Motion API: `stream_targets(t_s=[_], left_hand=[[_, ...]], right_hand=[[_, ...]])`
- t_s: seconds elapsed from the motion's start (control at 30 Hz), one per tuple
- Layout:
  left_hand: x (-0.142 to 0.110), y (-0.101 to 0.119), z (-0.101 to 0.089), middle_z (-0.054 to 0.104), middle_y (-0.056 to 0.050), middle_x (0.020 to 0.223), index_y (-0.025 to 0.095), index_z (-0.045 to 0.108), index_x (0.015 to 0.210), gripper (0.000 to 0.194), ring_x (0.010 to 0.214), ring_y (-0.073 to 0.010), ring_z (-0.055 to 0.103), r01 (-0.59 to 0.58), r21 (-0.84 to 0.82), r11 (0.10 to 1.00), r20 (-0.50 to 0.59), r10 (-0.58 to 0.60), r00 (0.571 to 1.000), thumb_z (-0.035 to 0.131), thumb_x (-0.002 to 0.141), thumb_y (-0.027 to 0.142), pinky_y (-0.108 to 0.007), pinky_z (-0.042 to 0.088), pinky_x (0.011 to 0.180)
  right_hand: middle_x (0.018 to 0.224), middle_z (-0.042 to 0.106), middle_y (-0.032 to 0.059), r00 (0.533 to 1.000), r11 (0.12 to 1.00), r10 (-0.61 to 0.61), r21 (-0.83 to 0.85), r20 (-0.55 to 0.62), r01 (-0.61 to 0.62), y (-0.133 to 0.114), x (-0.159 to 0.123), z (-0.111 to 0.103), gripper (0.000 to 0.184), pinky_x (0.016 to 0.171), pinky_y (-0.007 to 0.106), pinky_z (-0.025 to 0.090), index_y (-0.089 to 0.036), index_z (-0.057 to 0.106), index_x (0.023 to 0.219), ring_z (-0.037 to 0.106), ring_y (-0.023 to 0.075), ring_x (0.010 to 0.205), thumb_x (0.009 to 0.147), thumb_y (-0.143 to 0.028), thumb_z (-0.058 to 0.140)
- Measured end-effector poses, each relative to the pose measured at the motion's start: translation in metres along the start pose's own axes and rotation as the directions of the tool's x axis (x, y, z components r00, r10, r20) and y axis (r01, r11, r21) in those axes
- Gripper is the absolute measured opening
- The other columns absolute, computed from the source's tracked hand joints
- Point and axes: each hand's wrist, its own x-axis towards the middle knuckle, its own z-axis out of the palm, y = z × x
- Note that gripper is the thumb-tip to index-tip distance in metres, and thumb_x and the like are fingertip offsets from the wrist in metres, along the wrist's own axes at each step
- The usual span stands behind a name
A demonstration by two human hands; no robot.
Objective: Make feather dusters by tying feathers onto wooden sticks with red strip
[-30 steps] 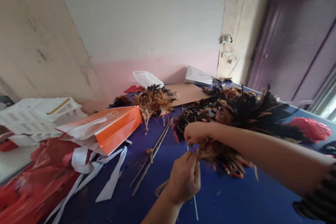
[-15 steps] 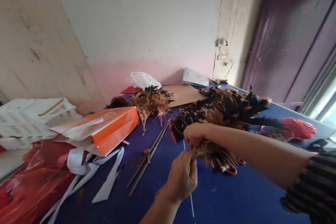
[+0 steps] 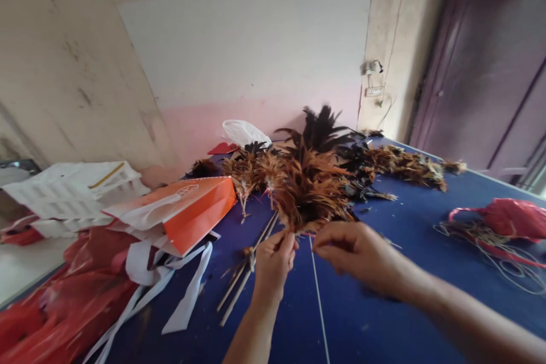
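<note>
My left hand (image 3: 273, 259) is closed around the base of a feather duster (image 3: 313, 185), a thick bunch with brown feathers below and long black ones at the top. The bunch fans upward and away from me. Just right of its base is my right hand (image 3: 356, 250), with its fingers drawn together in a pinch; what they hold, if anything, is too small to make out. Two smaller feather bunches (image 3: 245, 173) on short sticks lie behind, to the left. Thin sticks (image 3: 241, 284) rest on the blue table (image 3: 294, 318) beside my left hand.
Loose brown and black feathers (image 3: 401, 162) lie along the far right. Nearer on that side are a pink plastic bag (image 3: 514, 219) and tangled string (image 3: 486, 244). On the left are an orange paper bag (image 3: 200, 213), white strips (image 3: 187, 296) and red plastic (image 3: 81, 284).
The feather bunch has swung up from the right and now stands fanned out ahead of my left hand. My right hand has come back from across the left and sits right of the base.
</note>
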Motion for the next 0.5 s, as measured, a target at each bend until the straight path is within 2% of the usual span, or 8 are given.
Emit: stream_targets(t_s=[0.07, 0.13, 0.27, 0.37, 0.43, 0.5], left_hand=[[-0.002, 0.002, 0.004, 0.035, 0.007, 0.041, 0.015, 0.053, 0.059, 0.034, 0.035, -0.0041, 0.026, 0.091, -0.110, 0.990, 0.003, -0.091, 0.996, 0.060, 0.072, 0.045, -0.017, 0.018, 0.037], [-0.005, 0.002, 0.010, 0.034, 0.008, 0.039, 0.015, 0.053, 0.059, 0.035, 0.035, -0.0031, 0.025, 0.152, -0.164, 0.975, 0.005, -0.153, 0.988, 0.064, 0.068, 0.047, -0.016, 0.016, 0.036], [-0.009, -0.002, 0.016, 0.036, 0.008, 0.042, 0.014, 0.054, 0.060, 0.035, 0.035, -0.0015, 0.024, 0.196, -0.250, 0.948, 0.014, -0.199, 0.980, 0.069, 0.063, 0.045, -0.015, 0.013, 0.035], [-0.007, -0.005, 0.014, 0.037, 0.008, 0.044, 0.014, 0.054, 0.060, 0.035, 0.035, -0.0012, 0.024, 0.207, -0.278, 0.938, -0.005, -0.217, 0.976, 0.070, 0.061, 0.044, -0.015, 0.012, 0.034], [-0.005, -0.006, 0.013, 0.037, 0.008, 0.044, 0.014, 0.053, 0.058, 0.036, 0.034, -0.0013, 0.023, 0.219, -0.277, 0.936, -0.018, -0.233, 0.972, 0.071, 0.059, 0.044, -0.015, 0.012, 0.033], [-0.003, -0.008, 0.013, 0.039, 0.007, 0.046, 0.014, 0.053, 0.059, 0.036, 0.035, -0.0014, 0.024, 0.208, -0.275, 0.939, -0.047, -0.229, 0.972, 0.072, 0.058, 0.044, -0.015, 0.012, 0.033]], right_hand=[[0.072, 0.062, 0.0015, 0.992, 0.995, 0.096, 0.024, -0.079, -0.095, 0.029, -0.005, 0.024, 0.023, 0.050, 0.022, 0.039, -0.018, 0.064, 0.096, 0.053, 0.0114, 0.055, 0.076, -0.022, 0.052], [0.071, 0.060, 0.0011, 0.980, 0.994, 0.112, 0.019, -0.162, -0.110, 0.051, -0.002, 0.044, 0.032, 0.051, 0.023, 0.040, -0.017, 0.057, 0.105, 0.052, 0.0122, 0.055, 0.073, -0.019, 0.052], [0.067, 0.057, 0.0015, 0.954, 0.992, 0.055, -0.093, -0.295, -0.086, 0.068, 0.013, 0.061, 0.023, 0.055, 0.025, 0.039, -0.016, 0.055, 0.094, 0.052, 0.0142, 0.059, 0.072, -0.016, 0.048], [0.066, 0.058, 0.0027, 0.970, 0.981, 0.006, -0.187, -0.241, -0.052, 0.072, 0.019, 0.062, 0.009, 0.057, 0.025, 0.036, -0.017, 0.057, 0.078, 0.051, 0.0144, 0.060, 0.075, -0.017, 0.048], [0.062, 0.057, 0.0021, 0.984, 0.978, 0.009, -0.202, -0.179, -0.045, 0.075, 0.020, 0.061, 0.015, 0.055, 0.025, 0.034, -0.017, 0.056, 0.067, 0.049, 0.0131, 0.056, 0.078, -0.019, 0.046], [0.057, 0.053, 0.0004, 0.986, 0.981, 0.021, -0.189, -0.166, -0.053, 0.078, 0.019, 0.060, 0.024, 0.051, 0.024, 0.030, -0.017, 0.054, 0.060, 0.044, 0.0112, 0.052, 0.081, -0.023, 0.046]])
